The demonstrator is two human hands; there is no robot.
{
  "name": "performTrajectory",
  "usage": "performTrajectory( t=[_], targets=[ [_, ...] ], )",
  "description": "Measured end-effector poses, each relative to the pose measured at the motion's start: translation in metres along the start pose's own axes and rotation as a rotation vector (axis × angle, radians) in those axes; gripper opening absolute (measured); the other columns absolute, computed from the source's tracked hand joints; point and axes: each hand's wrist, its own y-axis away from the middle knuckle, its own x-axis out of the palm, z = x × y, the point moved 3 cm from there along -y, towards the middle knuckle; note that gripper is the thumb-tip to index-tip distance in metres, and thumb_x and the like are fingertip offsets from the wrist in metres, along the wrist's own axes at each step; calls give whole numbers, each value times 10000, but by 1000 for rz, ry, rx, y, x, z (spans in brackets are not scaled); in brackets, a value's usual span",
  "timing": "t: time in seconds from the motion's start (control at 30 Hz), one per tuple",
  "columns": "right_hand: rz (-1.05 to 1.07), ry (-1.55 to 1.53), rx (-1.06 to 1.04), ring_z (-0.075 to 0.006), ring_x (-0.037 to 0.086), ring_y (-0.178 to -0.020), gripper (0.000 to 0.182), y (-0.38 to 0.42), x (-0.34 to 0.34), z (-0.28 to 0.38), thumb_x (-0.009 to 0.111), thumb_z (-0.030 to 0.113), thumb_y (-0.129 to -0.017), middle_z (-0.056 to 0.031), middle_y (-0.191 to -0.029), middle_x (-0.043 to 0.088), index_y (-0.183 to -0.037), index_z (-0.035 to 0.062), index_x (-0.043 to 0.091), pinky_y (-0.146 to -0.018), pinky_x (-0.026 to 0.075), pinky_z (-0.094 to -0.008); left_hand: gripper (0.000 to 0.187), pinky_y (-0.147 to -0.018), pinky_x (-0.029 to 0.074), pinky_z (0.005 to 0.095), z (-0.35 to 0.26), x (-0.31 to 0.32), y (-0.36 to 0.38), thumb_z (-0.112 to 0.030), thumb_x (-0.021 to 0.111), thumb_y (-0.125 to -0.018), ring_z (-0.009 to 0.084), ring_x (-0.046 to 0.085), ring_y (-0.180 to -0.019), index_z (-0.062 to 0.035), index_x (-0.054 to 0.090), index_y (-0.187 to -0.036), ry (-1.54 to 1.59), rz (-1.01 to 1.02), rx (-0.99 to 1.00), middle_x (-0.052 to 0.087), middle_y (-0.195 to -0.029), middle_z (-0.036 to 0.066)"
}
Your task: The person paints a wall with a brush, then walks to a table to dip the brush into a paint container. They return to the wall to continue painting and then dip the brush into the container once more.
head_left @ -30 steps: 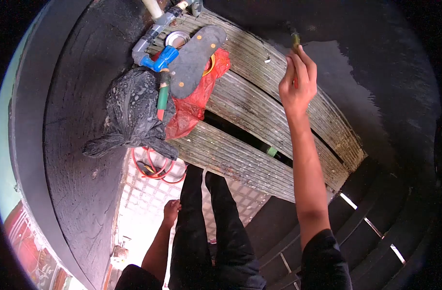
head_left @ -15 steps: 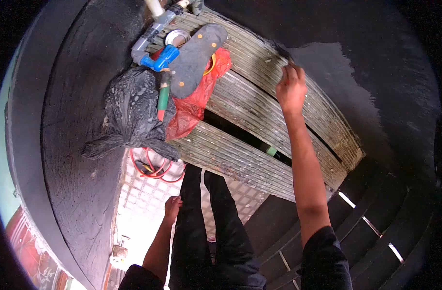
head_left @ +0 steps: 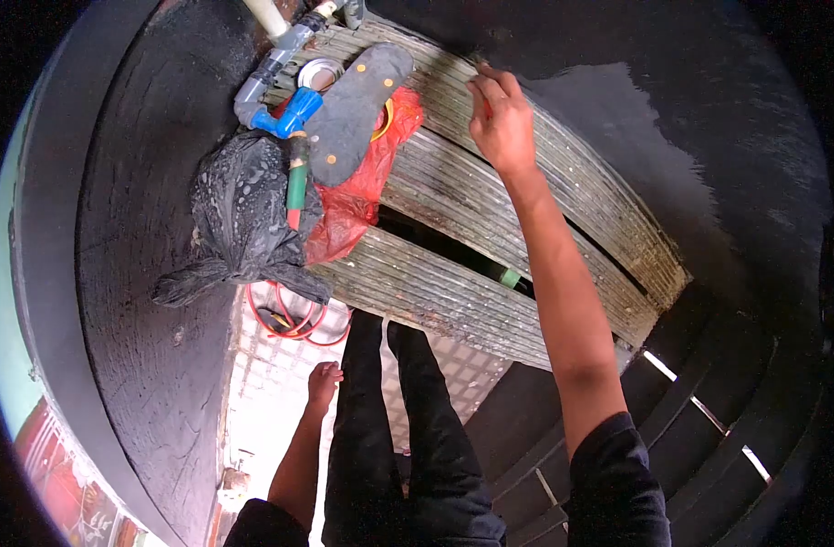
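My right hand [head_left: 502, 118] reaches out to the far edge of the grooved wooden boards [head_left: 490, 191], beside the dark wall [head_left: 709, 82]. Its fingers are pinched together. A small dark thing shows at the fingertips, too hidden to make out. Low beside my leg hangs my left hand [head_left: 324, 383], fingers loosely curled and apart, with nothing visible in it. On the boards to the left lie a grey shoe-sole-shaped piece [head_left: 357, 114] with yellow dots, a red plastic bag [head_left: 344, 219] and a round tin [head_left: 320, 75].
A knotted black plastic bag [head_left: 243, 205] lies by the left wall. Above it runs a grey pipe [head_left: 275, 68] with a blue fitting [head_left: 298, 111]. A red hose [head_left: 298, 328] is coiled on the tiled floor [head_left: 271, 392]. Gaps separate the boards. Dark slats [head_left: 690, 456] stand at lower right.
My right hand has moved left and a little farther away along the wall's edge, its fingers still pinched. My left hand has barely moved. The view has shifted slightly.
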Motion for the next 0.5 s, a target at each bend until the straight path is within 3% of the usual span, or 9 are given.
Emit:
performTrajectory(
  t=[0.07, 0.1, 0.2, 0.4, 0.47, 0.5],
  targets=[
    [54, 149, 135, -430, 676, -923, 194, 13, -15, -12, 606, -16, -845, -205, -1155, 659, -1009, 33, 697, -782, 584, -492, 345, -725, 511, 346, 2, 0, 0, -353, 612, -959, 210, 717, -884, -79, 637, -1167, 0, -6, -8, 733, -1001, 104],
    [117, 217, 257, -435, 675, -904, 190, 19, -24, -21, 594, -9, -853, -208, -1140, 656, -1006, 33, 697, -779, 585, -495, 343, -724, 509, 347, 2, 0, 0, -354, 618, -957, 208, 715, -879, -80, 638, -1162, 1, -7, -22, 733, -1000, 104],
    [83, 284, 176, -439, 673, -892, 174, 42, -47, -38, 588, -3, -854, -210, -1138, 655, -988, 39, 690, -770, 583, -501, 340, -727, 506, 349, 0, 0, 3, -358, 629, -954, 203, 710, -867, -82, 637, -1152, 17, -7, -34, 731, -999, 100],
    [108, 470, 327, -439, 677, -887, 131, 42, -55, -28, 599, 8, -857, -215, -1143, 658, -960, 38, 673, -756, 580, -509, 338, -718, 500, 341, 10, 2, 3, -367, 640, -953, 192, 703, -853, -83, 637, -1135, 38, -15, -43, 730, -980, 88],
    [50, 361, 148, -435, 672, -851, 108, 28, -29, -21, 608, 16, -863, -209, -1065, 663, -950, 29, 672, -734, 573, -516, 333, -713, 499, 337, 15, 2, 4, -364, 640, -953, 190, 703, -853, -84, 637, -1133, 10, -21, -55, 730, -977, 86],
    [49, 313, 164, -432, 673, -852, 99, 18, -18, -20, 612, 20, -869, -205, -1048, 668, -947, 26, 673, -735, 574, -514, 327, -707, 500, 332, 17, 1, 4, -354, 640, -954, 190, 704, -851, -82, 636, -1137, 27, -13, -48, 729, -980, 87]
  ],
)
